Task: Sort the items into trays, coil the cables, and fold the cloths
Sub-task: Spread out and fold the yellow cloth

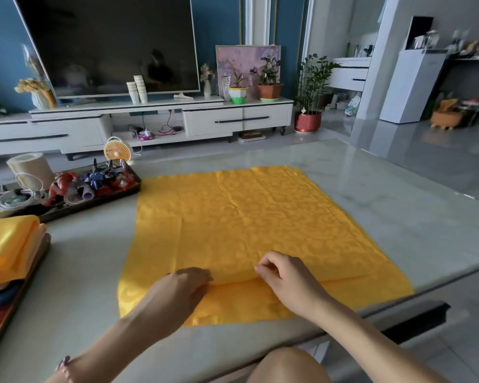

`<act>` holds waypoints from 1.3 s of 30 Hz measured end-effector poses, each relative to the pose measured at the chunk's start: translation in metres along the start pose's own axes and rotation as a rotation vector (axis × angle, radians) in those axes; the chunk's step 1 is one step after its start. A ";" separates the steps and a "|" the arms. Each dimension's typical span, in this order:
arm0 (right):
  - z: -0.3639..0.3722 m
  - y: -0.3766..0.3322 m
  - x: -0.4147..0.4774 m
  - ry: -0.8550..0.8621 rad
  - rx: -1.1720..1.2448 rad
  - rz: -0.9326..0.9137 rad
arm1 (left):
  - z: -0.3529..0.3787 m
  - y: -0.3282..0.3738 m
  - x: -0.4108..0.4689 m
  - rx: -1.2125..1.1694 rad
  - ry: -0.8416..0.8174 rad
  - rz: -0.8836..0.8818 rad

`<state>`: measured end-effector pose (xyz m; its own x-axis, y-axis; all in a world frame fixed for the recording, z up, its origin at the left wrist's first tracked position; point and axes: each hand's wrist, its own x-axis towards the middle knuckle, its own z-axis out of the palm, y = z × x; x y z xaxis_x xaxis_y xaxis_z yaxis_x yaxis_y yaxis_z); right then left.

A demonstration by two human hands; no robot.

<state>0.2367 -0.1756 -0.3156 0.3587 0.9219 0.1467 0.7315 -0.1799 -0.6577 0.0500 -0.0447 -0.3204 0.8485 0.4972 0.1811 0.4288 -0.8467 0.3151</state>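
Observation:
A large yellow patterned cloth (pixel 246 222) lies spread on the pale marble table (pixel 398 205), with a fold line running across its near part. My left hand (pixel 183 288) rests on the cloth at that fold, fingers bent onto the fabric. My right hand (pixel 288 277) sits just to the right, its fingers curled and pinching the fold's edge. A dark tray (pixel 100 200) at the left holds toy figures (pixel 94 181) and coiled white cables (pixel 14 200). Folded yellow cloths (pixel 9 244) lie stacked in a second tray (pixel 36 266) at the near left.
A cream roll (pixel 31 167) stands behind the toy tray, and a small orange fan (pixel 118 152) sits beyond it. A white TV cabinet (pixel 150 120) with a large screen lines the far wall. The table's near right edge (pixel 412 308) runs diagonally; my knee (pixel 285 366) shows below.

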 end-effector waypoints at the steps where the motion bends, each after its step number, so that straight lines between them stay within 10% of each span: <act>1: 0.000 -0.001 -0.001 0.003 -0.025 -0.014 | -0.002 0.001 0.001 0.011 0.015 -0.029; 12: -0.034 0.021 -0.009 0.029 -0.559 0.027 | -0.037 -0.006 0.000 -0.080 -0.060 -0.081; 22: -0.072 0.004 -0.012 -0.202 -0.256 0.121 | -0.063 -0.014 -0.001 -0.043 -0.161 -0.093; 39: -0.059 -0.005 -0.022 -0.278 -0.431 0.144 | -0.018 0.003 -0.043 0.195 0.266 0.150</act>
<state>0.2595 -0.2149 -0.2723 0.3484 0.9232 -0.1625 0.8790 -0.3819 -0.2853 0.0089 -0.0649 -0.3108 0.8071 0.3748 0.4562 0.3785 -0.9215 0.0874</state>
